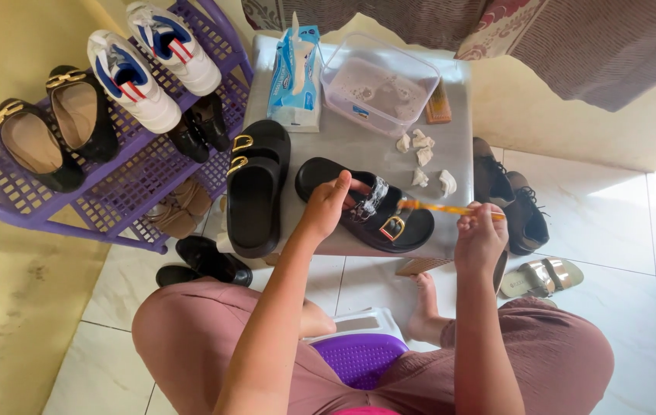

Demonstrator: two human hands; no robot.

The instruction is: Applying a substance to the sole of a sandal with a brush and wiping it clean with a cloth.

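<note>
In the head view, the left hand (329, 201) sits at the centre of the frame, its fingers closed over the near edge of a black slide sandal (366, 206) and pressing it onto the small grey table (451, 131). The sandal is smooth, thick-soled and rounded, with a gold metal buckle on its strap and a patch of white foam across the strap top. The right hand (479, 237), just right of centre, has its fingers pinched together on the end of a thin orange toothbrush (439, 207), whose other end meets the foamy strap.

A matching black sandal (255, 188) with gold buckles lies just left of it, hanging partly over the table edge. Toward the upper centre, a blue and white pack of wipes (295, 73) stands beside a clear, rounded-rectangle plastic tub (378, 81) of cloudy water. Several crumpled white tissue wads (424, 157) lie between the tub and the held sandal.

In the upper left, a purple plastic lattice shoe rack (124, 188) holds white sneakers (155, 61) with blue and red trim and glossy black flats (55, 127). Dark lace-up shoes (516, 204) and a metallic gold sandal (541, 277) rest on the pale tiled floor at right. At the bottom centre, a purple and white perforated stool (359, 350) shows between the knees in pink fabric.
</note>
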